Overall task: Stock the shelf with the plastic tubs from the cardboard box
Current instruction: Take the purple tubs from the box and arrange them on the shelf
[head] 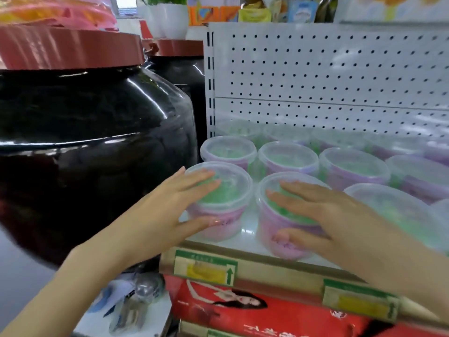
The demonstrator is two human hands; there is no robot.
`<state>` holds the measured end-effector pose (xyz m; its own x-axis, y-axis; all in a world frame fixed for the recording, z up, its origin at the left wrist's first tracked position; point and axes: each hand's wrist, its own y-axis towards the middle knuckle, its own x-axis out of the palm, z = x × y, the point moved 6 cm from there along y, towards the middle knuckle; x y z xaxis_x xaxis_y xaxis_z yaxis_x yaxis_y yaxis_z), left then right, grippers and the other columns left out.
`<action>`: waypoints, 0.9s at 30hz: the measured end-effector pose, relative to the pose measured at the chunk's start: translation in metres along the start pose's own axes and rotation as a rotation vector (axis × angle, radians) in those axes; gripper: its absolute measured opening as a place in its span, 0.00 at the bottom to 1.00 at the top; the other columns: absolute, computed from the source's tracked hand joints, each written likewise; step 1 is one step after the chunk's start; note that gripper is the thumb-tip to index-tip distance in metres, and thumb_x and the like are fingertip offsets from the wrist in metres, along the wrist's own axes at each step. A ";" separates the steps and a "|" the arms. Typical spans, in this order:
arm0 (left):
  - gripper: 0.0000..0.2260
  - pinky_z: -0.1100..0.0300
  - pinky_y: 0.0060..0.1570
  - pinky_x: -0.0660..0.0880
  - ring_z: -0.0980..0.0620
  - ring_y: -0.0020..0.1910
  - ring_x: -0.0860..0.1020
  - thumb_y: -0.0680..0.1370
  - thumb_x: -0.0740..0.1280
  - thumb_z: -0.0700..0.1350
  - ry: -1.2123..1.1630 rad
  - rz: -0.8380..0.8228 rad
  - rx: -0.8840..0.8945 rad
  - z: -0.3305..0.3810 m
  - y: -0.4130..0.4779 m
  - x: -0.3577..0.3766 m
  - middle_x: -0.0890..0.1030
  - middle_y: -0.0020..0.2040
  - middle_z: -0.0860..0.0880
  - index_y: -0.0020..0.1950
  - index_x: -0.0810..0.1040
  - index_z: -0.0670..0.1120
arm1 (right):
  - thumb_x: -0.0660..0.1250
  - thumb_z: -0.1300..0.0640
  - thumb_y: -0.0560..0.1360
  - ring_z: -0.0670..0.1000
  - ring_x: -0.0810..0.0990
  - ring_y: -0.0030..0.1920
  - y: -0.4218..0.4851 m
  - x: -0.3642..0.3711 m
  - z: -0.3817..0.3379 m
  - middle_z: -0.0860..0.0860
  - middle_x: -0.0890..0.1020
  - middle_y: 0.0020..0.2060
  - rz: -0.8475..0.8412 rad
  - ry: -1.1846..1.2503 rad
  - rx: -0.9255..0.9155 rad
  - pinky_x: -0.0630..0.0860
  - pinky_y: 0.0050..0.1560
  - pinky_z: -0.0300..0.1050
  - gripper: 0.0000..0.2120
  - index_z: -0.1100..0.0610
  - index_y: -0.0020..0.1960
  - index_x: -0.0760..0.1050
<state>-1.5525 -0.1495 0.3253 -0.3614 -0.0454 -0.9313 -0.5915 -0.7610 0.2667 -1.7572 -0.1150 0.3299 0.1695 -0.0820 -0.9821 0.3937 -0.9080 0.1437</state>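
Note:
Several clear-lidded plastic tubs with pink and green contents stand in rows on the white shelf (245, 239). My left hand (175, 207) grips the front left tub (226, 198), fingers over its lid and thumb on its side. My right hand (323, 215) grips the tub next to it (274, 215) in the same way, at the shelf's front edge. A third front tub (393, 210) sits to the right, partly behind my right wrist. The cardboard box is not in view.
A large dark jar (92, 152) with a red lid stands close on the left of the shelf, a second one behind it. A white pegboard (328, 76) backs the shelf. Price labels (206, 268) line the front rail, above red packages (267, 312).

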 end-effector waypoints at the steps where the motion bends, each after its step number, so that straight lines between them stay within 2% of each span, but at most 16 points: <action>1: 0.31 0.82 0.61 0.34 0.84 0.60 0.37 0.71 0.55 0.67 -0.022 0.019 0.010 -0.004 0.001 0.002 0.52 0.68 0.68 0.72 0.60 0.58 | 0.48 0.27 0.68 0.39 0.52 0.74 0.003 0.000 0.000 0.32 0.53 0.71 0.001 0.010 -0.005 0.52 0.70 0.36 0.32 0.32 0.71 0.53; 3: 0.34 0.82 0.61 0.35 0.85 0.60 0.38 0.68 0.53 0.69 -0.062 0.035 0.011 -0.008 0.005 0.003 0.52 0.68 0.68 0.72 0.62 0.57 | 0.58 0.34 0.72 0.36 0.49 0.73 0.008 0.002 0.002 0.31 0.51 0.70 -0.044 0.044 0.003 0.49 0.72 0.36 0.29 0.32 0.71 0.53; 5: 0.35 0.82 0.61 0.35 0.85 0.59 0.38 0.67 0.53 0.70 -0.080 0.049 0.038 -0.009 0.007 0.002 0.54 0.69 0.67 0.72 0.62 0.58 | 0.62 0.38 0.72 0.36 0.48 0.73 0.011 0.001 0.004 0.34 0.52 0.73 -0.105 0.100 0.006 0.47 0.72 0.35 0.29 0.32 0.70 0.54; 10: 0.35 0.83 0.60 0.35 0.87 0.57 0.38 0.67 0.54 0.67 -0.115 0.073 0.091 -0.008 0.006 0.002 0.56 0.68 0.63 0.71 0.63 0.53 | 0.59 0.35 0.67 0.33 0.49 0.72 0.007 -0.001 0.007 0.33 0.54 0.73 -0.142 0.220 -0.009 0.51 0.74 0.40 0.28 0.29 0.66 0.57; 14: 0.34 0.84 0.59 0.35 0.88 0.55 0.38 0.70 0.62 0.67 -0.120 0.089 0.083 -0.009 0.005 0.003 0.55 0.68 0.63 0.71 0.61 0.53 | 0.60 0.36 0.67 0.30 0.50 0.71 0.006 0.002 0.012 0.28 0.55 0.70 -0.147 0.298 -0.009 0.50 0.73 0.37 0.25 0.26 0.63 0.59; 17: 0.35 0.82 0.61 0.36 0.87 0.57 0.39 0.68 0.60 0.66 -0.122 0.098 0.101 -0.010 0.006 0.003 0.58 0.69 0.61 0.71 0.63 0.52 | 0.61 0.37 0.67 0.30 0.51 0.71 0.007 0.001 0.012 0.28 0.56 0.70 -0.137 0.309 -0.008 0.50 0.73 0.37 0.27 0.29 0.65 0.60; 20: 0.36 0.82 0.62 0.36 0.86 0.59 0.40 0.67 0.56 0.67 -0.117 0.113 0.103 -0.010 0.005 0.004 0.59 0.69 0.62 0.71 0.64 0.52 | 0.62 0.38 0.70 0.33 0.52 0.72 0.006 0.002 0.012 0.34 0.57 0.72 -0.078 0.271 -0.003 0.51 0.74 0.40 0.27 0.32 0.67 0.59; 22: 0.36 0.80 0.63 0.35 0.86 0.59 0.40 0.66 0.55 0.68 -0.081 0.116 0.097 -0.008 0.006 0.002 0.59 0.70 0.63 0.72 0.63 0.54 | 0.65 0.41 0.73 0.36 0.50 0.73 0.004 0.002 0.009 0.37 0.55 0.73 -0.028 0.224 -0.014 0.48 0.75 0.41 0.29 0.37 0.71 0.58; 25: 0.38 0.71 0.69 0.35 0.81 0.65 0.45 0.63 0.55 0.74 -0.034 0.142 0.116 0.010 0.013 -0.005 0.59 0.70 0.66 0.71 0.62 0.60 | 0.62 0.37 0.71 0.35 0.52 0.72 -0.011 -0.017 0.010 0.36 0.57 0.71 0.124 0.180 -0.009 0.48 0.73 0.34 0.32 0.42 0.73 0.59; 27: 0.35 0.71 0.70 0.43 0.79 0.66 0.49 0.62 0.54 0.76 -0.082 0.174 0.122 0.032 0.021 -0.009 0.61 0.68 0.69 0.67 0.63 0.66 | 0.62 0.36 0.70 0.32 0.57 0.70 -0.030 -0.040 0.020 0.34 0.63 0.69 0.227 0.227 0.020 0.52 0.68 0.27 0.31 0.43 0.71 0.63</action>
<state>-1.5846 -0.1448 0.3476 -0.5196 -0.1128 -0.8469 -0.5962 -0.6622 0.4540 -1.7942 -0.0927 0.3620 0.4494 -0.1916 -0.8726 0.3052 -0.8850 0.3515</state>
